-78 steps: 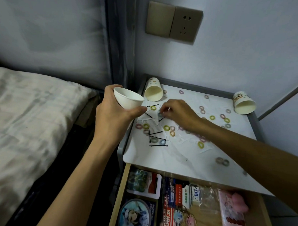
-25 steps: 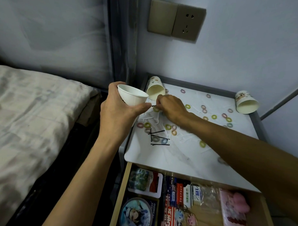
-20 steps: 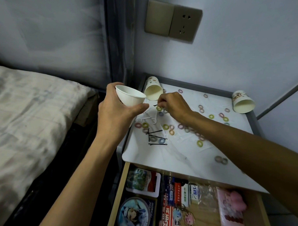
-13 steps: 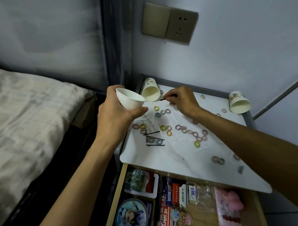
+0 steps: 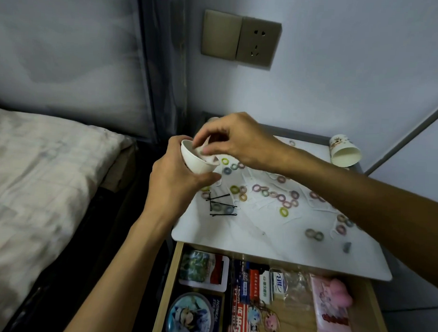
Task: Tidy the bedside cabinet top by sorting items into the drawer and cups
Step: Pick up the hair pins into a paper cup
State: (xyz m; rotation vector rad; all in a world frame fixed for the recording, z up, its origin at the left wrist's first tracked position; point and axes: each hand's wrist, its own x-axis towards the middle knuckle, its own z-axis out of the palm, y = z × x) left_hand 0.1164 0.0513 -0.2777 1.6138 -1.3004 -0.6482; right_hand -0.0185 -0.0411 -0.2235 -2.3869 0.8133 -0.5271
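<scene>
The left hand (image 5: 177,181) has a full grip round a small white cup (image 5: 197,165), thumb on the near wall, with the mouth tipped toward the right. The right hand (image 5: 235,141) hovers over that mouth with its fingertips (image 5: 206,150) bunched just inside the rim. Whether they pinch anything I cannot tell, since a pin would be too thin to see here.

The cup is held in the air over the left rear edge of the bench (image 5: 259,246), partly out past it and above the dark gap beside the bed (image 5: 38,184). That is the likely risk: anything let go short of the rim, or bouncing off the tilted wall, could drop into that gap and be lost. Tipping the cup further could also spill what it holds.

The cup looks like thin, light paper, plain white and easily squeezed out of round. Below it on the bench lie black hairpins (image 5: 223,215) crossed over one another, among many coloured hair ties (image 5: 284,212). A second cup (image 5: 345,155) lies on its side at the far right corner, and the drawer (image 5: 169,288) stands open at the front.
</scene>
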